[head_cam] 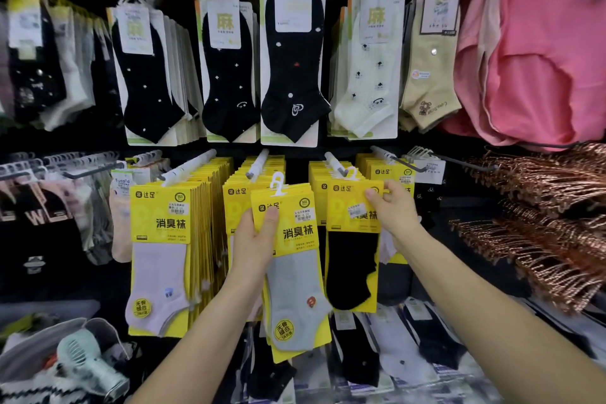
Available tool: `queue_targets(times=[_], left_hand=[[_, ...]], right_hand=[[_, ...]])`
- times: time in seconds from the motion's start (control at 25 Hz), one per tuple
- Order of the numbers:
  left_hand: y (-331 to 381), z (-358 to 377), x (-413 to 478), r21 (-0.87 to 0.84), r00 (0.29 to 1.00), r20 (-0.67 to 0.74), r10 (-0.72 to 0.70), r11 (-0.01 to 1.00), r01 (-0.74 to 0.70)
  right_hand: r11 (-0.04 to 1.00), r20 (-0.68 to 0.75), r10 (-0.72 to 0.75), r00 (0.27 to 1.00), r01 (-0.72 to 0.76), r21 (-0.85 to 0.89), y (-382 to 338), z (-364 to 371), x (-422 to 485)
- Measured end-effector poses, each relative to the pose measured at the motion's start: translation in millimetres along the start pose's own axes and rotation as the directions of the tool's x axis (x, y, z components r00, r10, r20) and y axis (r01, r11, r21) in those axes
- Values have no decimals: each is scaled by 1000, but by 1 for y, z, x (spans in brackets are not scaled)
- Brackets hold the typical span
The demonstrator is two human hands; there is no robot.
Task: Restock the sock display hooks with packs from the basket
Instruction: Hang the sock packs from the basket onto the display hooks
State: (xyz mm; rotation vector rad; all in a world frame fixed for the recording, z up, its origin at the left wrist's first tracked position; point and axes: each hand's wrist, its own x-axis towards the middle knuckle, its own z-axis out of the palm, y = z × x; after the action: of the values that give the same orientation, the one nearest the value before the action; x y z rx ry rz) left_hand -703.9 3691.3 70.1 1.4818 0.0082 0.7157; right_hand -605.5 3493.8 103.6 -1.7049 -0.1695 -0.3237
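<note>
1. Head view puts the left hand (254,239) at 6 o'clock of the frame's centre. It grips a stack of grey-sock packs (295,275), with the thumb across the yellow header card at its 9 o'clock edge and the fingers hidden behind.
2. At 3 o'clock of that stack, the right hand (392,207) pinches a black-sock pack (352,249) at the 1 o'clock corner of its card, thumb in front and fingers behind.
3. That pack's hanger tab (352,172) lies at the tip of the right hook (334,163). Whether it is threaded on cannot be told.
4. The grey stack is held in front of the middle hook (259,162), which stands at 11 o'clock of the grey stack's tab (278,184). This tab is not on the hook.
5. As a judgement, each pack looks light, with a fairly stiff card on top and a soft, floppy sock below. The lower half would swing and give little control.
6. The several packs in the stack may fan out or slide against each other, so a firm squeeze through the card should keep them square.
7. The best hold is likely the card's side edges, at 3 and 9 o'clock just below the tab, leaving the tab's opening free for the hook.
8. The thin plastic tabs could bend or snap if forced sideways.
9. The basket cannot be picked out with certainty; a grey container (39,351) sits at 8 o'clock of the frame.
</note>
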Motion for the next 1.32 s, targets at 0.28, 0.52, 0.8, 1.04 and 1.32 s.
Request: queue_targets(times=[0.28,0.52,0.8,1.04,1.32], left_hand=[[-1,4,3,30,1000,29,-12,999,11],[-3,20,2,7,998,60,-7,1000,7],[-6,50,-10,-26,995,98,-12,1000,14],[-13,45,-7,5,994,107,-10,1000,10],[-20,11,5,51,1000,-4,27,998,-27]], right_hand=[[989,-55,-39,998,31,-147,-5,22,6],[985,-194,-118,974,91,-145,6,11,-16],[959,82,-215,973,226,-169,9,17,-47],[993,102,-113,988,114,-8,7,4,-42],[997,18,25,1000,-27,66,3,-10,-17]])
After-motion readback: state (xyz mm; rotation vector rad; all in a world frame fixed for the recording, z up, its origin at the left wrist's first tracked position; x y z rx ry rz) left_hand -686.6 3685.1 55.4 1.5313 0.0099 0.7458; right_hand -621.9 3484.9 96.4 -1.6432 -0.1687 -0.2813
